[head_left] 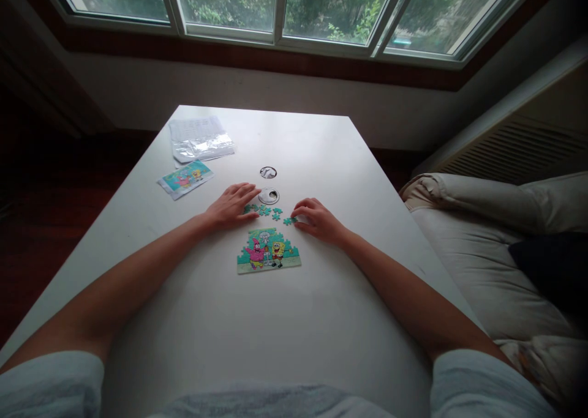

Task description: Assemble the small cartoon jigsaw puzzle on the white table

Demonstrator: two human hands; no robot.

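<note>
A partly assembled jigsaw puzzle lies flat on the white table, showing a pink, a pale and a yellow cartoon figure on a teal ground. Its lower edge is straight and its upper edge is stepped. Beyond it are several loose teal puzzle pieces. My left hand rests left of these, fingers stretched out and thumb apart, partly covering the leftmost ones. On the other side, my right hand has its fingers curled, with thumb and forefinger closed around a teal puzzle piece at the table surface.
A small picture card of a like cartoon scene lies at the left, by a clear plastic bag. Two round fittings are set in the white table. A pale sofa stands at the right; windows are ahead.
</note>
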